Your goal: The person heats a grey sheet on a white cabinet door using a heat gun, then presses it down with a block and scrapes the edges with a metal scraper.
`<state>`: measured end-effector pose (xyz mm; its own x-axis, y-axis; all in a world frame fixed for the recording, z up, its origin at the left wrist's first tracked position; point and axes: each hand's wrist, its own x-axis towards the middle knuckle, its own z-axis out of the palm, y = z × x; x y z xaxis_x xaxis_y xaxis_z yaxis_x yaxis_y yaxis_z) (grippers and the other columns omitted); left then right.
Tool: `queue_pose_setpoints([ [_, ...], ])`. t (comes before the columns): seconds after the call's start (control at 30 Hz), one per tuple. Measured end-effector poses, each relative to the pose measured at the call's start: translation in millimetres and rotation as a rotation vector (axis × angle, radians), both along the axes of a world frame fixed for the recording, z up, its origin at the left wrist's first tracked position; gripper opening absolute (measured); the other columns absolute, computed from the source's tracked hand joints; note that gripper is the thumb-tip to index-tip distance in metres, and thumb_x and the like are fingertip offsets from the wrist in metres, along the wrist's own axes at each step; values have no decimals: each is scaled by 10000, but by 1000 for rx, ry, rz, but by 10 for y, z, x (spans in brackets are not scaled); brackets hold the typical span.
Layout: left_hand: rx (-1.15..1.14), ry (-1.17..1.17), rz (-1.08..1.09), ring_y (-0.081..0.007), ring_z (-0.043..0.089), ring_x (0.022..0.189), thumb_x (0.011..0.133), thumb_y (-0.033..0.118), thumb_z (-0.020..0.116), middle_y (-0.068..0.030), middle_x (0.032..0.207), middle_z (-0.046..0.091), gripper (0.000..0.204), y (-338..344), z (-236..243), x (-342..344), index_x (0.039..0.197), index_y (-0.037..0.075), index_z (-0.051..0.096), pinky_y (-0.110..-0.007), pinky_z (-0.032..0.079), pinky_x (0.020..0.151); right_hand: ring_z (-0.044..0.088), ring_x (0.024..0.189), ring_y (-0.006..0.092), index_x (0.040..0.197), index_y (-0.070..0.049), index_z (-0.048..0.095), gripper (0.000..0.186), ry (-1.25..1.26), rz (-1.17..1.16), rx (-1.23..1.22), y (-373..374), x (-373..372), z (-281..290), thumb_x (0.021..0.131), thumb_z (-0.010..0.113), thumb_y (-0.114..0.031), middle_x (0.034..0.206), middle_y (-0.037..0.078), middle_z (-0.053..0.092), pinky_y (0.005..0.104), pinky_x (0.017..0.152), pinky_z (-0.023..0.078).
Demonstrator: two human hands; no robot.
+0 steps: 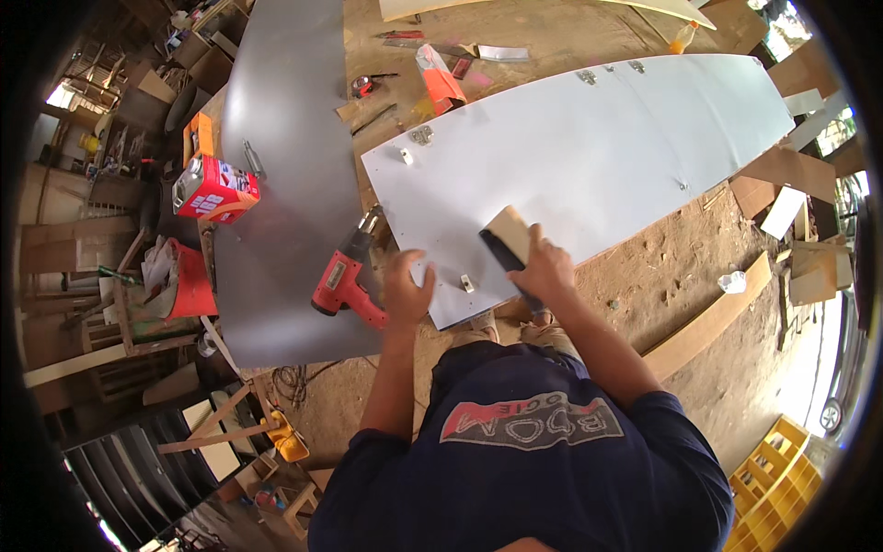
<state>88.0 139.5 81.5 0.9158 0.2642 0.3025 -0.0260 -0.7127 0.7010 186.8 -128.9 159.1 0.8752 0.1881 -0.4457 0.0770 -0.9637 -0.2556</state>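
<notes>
In my right hand [549,269] is a flat tan block with a dark side [508,237], held over a long white panel [543,156]. My fingers wrap its near right edge; whether it touches the panel I cannot tell. My left hand [409,290] holds nothing, thumb and fingers apart, beside the panel's near left corner. Just left of that hand lies a red heat gun [342,281] on a dark grey sheet [285,184]. Small whitish fittings [467,283] and metal hinges [421,135] are on the panel.
On the grey sheet's left edge stand a red tin [225,191] and an orange box [197,138]. A tape measure [363,86] and an orange-and-white packet [440,81] lie beyond the panel. A curved wooden strip [708,317] rests on the ground at right.
</notes>
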Motion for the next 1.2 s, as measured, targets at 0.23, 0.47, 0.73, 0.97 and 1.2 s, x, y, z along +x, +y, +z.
queue_pose_setpoints([
  [0.23,-13,46,-56,-418,601,1221,884,182,771,-206,1282,662,352,-550,-197,-348,1197,41,693,-535,458,1069,750,1032,394,1536,-18,310,1091,-63,-141,-147,-732,475,-61,755,922,-471,1085,231,739,448,894,608],
  [0.47,2,53,-113,-407,594,1241,898,163,761,-199,1308,656,334,-547,-154,-269,1198,32,694,-512,471,1067,736,1119,343,1545,-6,338,1105,-261,-528,-163,-2354,1319,-141,739,974,-414,1224,255,723,422,873,640],
  [0.73,-16,23,-261,-405,555,1321,844,148,788,-196,1417,613,499,-897,288,171,1313,36,656,-525,436,1126,759,1009,394,1485,-24,386,791,-35,-35,-11,-518,286,5,881,806,-314,1100,215,723,458,841,623],
  [0.97,476,306,-671,-306,592,1312,788,208,857,-172,1342,660,716,-1221,939,965,1426,42,577,-531,329,1213,733,1025,341,1351,-35,534,367,-228,339,71,-381,-57,-246,1007,590,-150,1138,179,678,463,891,596],
  [1.2,460,184,-739,-373,656,1290,869,108,695,-250,1330,700,299,-1789,47,1126,1142,-7,662,-474,479,1154,589,1402,371,1389,57,589,485,-401,350,7,-847,-183,-635,951,592,-151,1498,259,596,456,1187,478],
])
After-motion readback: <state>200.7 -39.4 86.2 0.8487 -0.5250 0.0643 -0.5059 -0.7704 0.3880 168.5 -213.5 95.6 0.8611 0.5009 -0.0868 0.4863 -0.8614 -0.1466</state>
